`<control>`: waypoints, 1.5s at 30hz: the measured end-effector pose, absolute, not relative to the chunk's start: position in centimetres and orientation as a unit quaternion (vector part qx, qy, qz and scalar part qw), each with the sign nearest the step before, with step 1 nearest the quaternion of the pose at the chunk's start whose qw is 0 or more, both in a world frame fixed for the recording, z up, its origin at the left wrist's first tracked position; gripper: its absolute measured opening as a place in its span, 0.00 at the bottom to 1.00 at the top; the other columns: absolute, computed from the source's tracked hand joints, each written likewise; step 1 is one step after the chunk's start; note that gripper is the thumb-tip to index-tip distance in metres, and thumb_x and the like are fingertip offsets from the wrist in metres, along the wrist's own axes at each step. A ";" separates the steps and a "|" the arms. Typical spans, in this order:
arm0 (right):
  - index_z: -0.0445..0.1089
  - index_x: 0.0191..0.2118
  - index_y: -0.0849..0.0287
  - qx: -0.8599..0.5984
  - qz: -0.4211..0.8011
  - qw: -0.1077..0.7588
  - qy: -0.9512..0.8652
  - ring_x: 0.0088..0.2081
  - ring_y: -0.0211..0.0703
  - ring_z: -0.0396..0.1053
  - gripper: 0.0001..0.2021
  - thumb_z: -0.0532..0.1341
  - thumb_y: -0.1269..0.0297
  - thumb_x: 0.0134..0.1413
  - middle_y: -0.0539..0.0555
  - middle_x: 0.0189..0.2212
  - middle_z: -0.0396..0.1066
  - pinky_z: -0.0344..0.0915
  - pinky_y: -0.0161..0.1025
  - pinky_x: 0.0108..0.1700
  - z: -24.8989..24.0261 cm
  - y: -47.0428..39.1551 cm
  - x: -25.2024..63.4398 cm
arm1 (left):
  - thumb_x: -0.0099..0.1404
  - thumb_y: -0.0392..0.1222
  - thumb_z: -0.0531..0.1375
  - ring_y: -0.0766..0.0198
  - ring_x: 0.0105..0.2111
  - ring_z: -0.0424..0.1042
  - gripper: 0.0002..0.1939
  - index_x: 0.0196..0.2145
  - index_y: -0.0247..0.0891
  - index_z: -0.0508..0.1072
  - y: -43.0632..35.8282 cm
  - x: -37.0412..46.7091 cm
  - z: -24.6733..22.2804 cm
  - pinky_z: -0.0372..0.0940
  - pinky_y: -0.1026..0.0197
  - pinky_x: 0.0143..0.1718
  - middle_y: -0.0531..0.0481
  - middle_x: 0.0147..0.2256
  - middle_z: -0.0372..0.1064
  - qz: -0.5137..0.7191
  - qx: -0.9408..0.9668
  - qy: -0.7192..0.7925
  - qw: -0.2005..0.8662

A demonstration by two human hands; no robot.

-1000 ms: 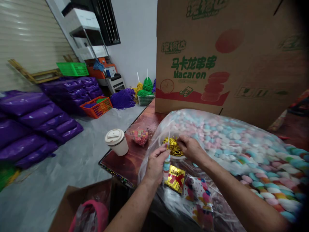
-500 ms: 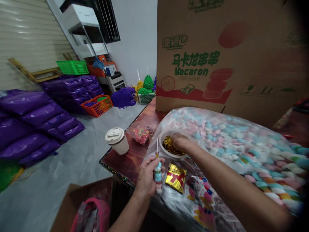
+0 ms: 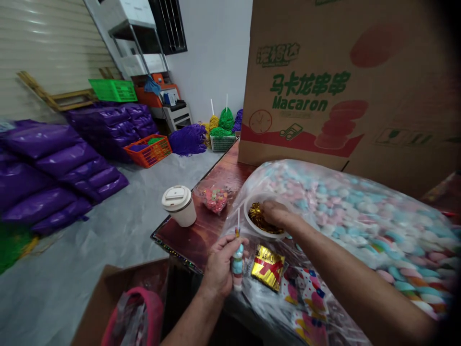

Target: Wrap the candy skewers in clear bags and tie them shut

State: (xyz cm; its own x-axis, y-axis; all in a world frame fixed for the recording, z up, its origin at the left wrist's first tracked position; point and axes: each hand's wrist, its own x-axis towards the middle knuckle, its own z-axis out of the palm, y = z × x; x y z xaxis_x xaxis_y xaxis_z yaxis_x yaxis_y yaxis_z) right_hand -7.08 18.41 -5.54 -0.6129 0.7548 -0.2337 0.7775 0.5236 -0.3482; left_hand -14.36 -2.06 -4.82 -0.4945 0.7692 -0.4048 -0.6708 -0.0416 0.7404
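My left hand (image 3: 218, 266) is closed around a marshmallow stick (image 3: 237, 266) in a clear wrapper, held upright with a thin white stick end (image 3: 238, 218) above the fingers. The marshmallows are blue, white and pink. My right hand (image 3: 276, 215) reaches into a white bowl (image 3: 248, 222) of short gold twist ties (image 3: 260, 220). Its fingers are bent together and their tips are hidden among the ties. Close to my left hand lies a gold packet (image 3: 268, 267) with a red band, and next to it are printed clear bags (image 3: 310, 288) with coloured dots.
A big clear bag of marshmallows (image 3: 334, 202) covers the table's right side, before a tall carton (image 3: 298, 120). A lidded cup (image 3: 185, 215) and a small bag of candies (image 3: 215, 199) sit at left. Below is an open box (image 3: 97, 307) with a pink item (image 3: 154, 307).
The whole view has shifted slightly, with things now further right. My right hand is still in the bowl with its fingers moved a little; my left hand keeps hold of the marshmallow stick.
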 end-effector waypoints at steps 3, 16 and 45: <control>0.65 0.46 0.61 0.436 -0.266 0.020 0.860 0.41 0.43 0.67 0.14 0.56 0.60 0.58 0.55 0.44 0.66 0.67 0.45 0.42 -4.1 19.2 -6.6 | 0.44 0.40 0.68 0.71 0.20 0.67 0.12 0.26 0.31 0.74 -2.5 -14.9 -5.0 0.60 0.70 0.19 0.48 0.27 0.73 0.726 0.046 0.483 0.488; 0.59 0.28 0.57 0.342 -0.488 -0.145 0.790 0.16 0.32 0.54 0.09 0.51 0.58 0.53 0.43 0.15 0.56 0.53 0.30 0.19 -0.4 8.9 1.4 | 0.40 0.39 0.69 0.70 0.23 0.69 0.12 0.26 0.33 0.76 1.5 -10.7 -1.0 0.63 0.68 0.27 0.50 0.24 0.72 0.721 0.150 0.405 0.541; 0.64 0.36 0.60 0.419 -0.470 -0.377 0.679 0.21 0.35 0.58 0.13 0.54 0.54 0.54 0.45 0.18 0.58 0.54 0.32 0.23 -2.9 1.6 10.2 | 0.49 0.46 0.65 0.74 0.17 0.58 0.13 0.23 0.31 0.72 -1.8 -3.3 -1.2 0.54 0.70 0.19 0.55 0.17 0.61 0.548 0.315 0.497 0.594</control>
